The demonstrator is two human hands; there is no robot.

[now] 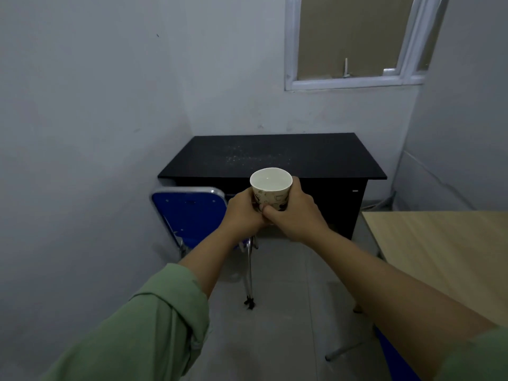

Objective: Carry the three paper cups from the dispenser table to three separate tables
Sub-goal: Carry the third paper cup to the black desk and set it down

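A patterned white paper cup (271, 185) with clear liquid inside is held upright in front of me, in the air. My left hand (243, 214) wraps its left side and my right hand (297, 214) wraps its right side, fingers meeting below it. Beyond the cup stands a black table (275, 156) against the far wall, its top bare apart from pale specks. The cup's rim overlaps the table's near edge in view; the cup is not resting on it.
A blue chair with a metal frame (189, 213) stands at the black table's left front corner. A light wooden table (445, 251) fills the right side. Grey tiled floor (288, 298) runs between them. Walls close in left and behind; a window (354, 39) sits above.
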